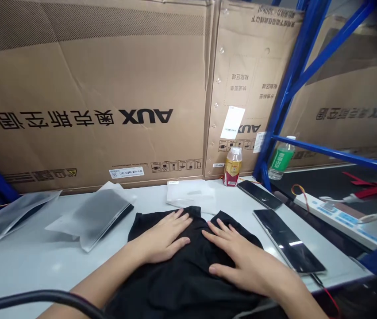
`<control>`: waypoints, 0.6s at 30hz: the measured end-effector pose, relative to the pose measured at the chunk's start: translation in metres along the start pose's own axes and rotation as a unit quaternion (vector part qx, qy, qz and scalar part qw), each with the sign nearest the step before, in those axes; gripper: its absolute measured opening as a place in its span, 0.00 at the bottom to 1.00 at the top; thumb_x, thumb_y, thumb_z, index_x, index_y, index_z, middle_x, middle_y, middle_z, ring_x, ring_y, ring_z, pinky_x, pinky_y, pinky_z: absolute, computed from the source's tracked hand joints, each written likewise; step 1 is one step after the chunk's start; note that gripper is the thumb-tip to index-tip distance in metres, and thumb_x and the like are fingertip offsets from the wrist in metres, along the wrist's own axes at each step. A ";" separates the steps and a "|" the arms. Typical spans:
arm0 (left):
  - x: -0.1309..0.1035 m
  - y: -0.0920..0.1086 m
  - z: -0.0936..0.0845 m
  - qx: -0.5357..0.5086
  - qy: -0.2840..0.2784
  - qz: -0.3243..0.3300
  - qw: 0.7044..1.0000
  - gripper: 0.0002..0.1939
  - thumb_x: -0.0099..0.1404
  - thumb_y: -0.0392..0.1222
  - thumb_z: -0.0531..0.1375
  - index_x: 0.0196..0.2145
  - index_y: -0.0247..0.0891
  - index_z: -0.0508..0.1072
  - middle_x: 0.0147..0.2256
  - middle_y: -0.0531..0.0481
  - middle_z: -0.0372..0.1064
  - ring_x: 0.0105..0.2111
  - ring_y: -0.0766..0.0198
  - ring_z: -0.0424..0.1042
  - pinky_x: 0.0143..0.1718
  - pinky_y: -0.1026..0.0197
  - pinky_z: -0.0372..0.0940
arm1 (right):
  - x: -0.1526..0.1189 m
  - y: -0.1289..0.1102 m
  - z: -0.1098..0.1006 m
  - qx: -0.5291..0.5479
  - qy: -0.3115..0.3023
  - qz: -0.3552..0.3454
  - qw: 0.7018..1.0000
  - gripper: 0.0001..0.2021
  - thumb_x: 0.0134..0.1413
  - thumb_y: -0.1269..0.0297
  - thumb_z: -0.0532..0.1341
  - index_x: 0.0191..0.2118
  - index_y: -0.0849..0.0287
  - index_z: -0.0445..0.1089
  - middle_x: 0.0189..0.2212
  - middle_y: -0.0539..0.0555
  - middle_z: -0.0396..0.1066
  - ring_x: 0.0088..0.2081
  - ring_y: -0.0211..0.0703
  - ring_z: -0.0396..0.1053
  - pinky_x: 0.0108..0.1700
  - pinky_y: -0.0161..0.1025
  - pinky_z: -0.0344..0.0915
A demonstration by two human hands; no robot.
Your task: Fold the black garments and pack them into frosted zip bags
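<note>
A black garment (175, 283) is spread on the white table in front of me, its near part running out of the bottom of the view. Two leg-like ends point away from me with a narrow gap between them. Flat on the left one lies my left hand (165, 237), fingers stretched out. My right hand (231, 250) presses flat on the right one, with its fingers spread and the thumb apart. Neither hand grips the cloth. Just beyond the garment is a clear plastic bag (190, 193).
Frosted bags with dark contents (100, 217) lie left on the table (25, 270). Two phones (288, 239) and a drink bottle (232, 167) stand right. A blue frame (283, 93), power strip (344, 219) and large cartons (92, 79) border the table. A black cable (42, 296) crosses lower left.
</note>
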State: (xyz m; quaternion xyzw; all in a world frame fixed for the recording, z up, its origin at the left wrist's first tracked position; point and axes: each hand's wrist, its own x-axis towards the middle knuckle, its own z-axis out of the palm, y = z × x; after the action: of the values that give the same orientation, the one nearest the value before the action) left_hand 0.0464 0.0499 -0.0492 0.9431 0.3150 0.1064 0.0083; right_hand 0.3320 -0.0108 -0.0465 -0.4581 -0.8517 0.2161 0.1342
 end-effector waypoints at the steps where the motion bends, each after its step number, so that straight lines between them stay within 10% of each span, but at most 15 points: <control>1: -0.001 -0.004 -0.002 -0.012 -0.017 0.003 1.000 0.27 0.79 0.48 0.56 0.71 0.40 0.63 0.69 0.41 0.64 0.71 0.49 0.61 0.67 0.47 0.63 | 0.000 0.001 0.000 0.011 -0.017 0.005 1.000 0.37 0.67 0.48 0.65 0.76 0.44 0.55 0.76 0.54 0.49 0.77 0.62 0.42 0.75 0.66 0.48; 6: -0.017 -0.041 -0.040 0.066 -0.007 -0.124 0.990 0.16 0.77 0.44 0.56 0.57 0.50 0.79 0.61 0.48 0.75 0.60 0.54 0.74 0.63 0.52 0.67 | -0.001 -0.001 -0.008 0.035 -0.037 0.026 0.998 0.35 0.67 0.50 0.65 0.75 0.42 0.56 0.76 0.52 0.49 0.77 0.60 0.40 0.75 0.64 0.48; 9: -0.041 -0.076 -0.063 0.140 0.013 -0.269 0.953 0.21 0.70 0.45 0.60 0.57 0.36 0.78 0.61 0.27 0.71 0.61 0.29 0.69 0.55 0.29 0.67 | -0.005 -0.005 -0.015 0.042 -0.009 0.026 0.999 0.29 0.69 0.53 0.64 0.72 0.42 0.62 0.76 0.50 0.50 0.76 0.58 0.45 0.73 0.61 0.55; 12: -0.061 -0.103 -0.068 0.173 -0.014 -0.366 0.914 0.23 0.60 0.44 0.66 0.51 0.33 0.80 0.56 0.20 0.73 0.55 0.16 0.71 0.40 0.28 0.71 | -0.009 -0.007 -0.018 0.030 0.037 0.007 0.999 0.26 0.70 0.53 0.63 0.70 0.39 0.65 0.75 0.48 0.52 0.75 0.57 0.50 0.71 0.58 0.62; 18: -0.067 -0.102 -0.079 0.193 0.000 -0.388 0.901 0.15 0.66 0.33 0.53 0.42 0.33 0.79 0.39 0.34 0.80 0.37 0.40 0.81 0.37 0.47 0.72 | -0.013 -0.003 -0.018 -0.007 0.067 -0.020 0.998 0.24 0.70 0.55 0.64 0.69 0.39 0.67 0.75 0.48 0.55 0.74 0.57 0.54 0.70 0.57 0.64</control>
State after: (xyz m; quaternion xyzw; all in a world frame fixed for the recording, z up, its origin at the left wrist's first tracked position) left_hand -0.0826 0.0877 0.0060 0.7292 0.6705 0.0320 -0.1329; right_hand 0.3446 -0.0192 -0.0292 -0.4551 -0.8514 0.1765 0.1920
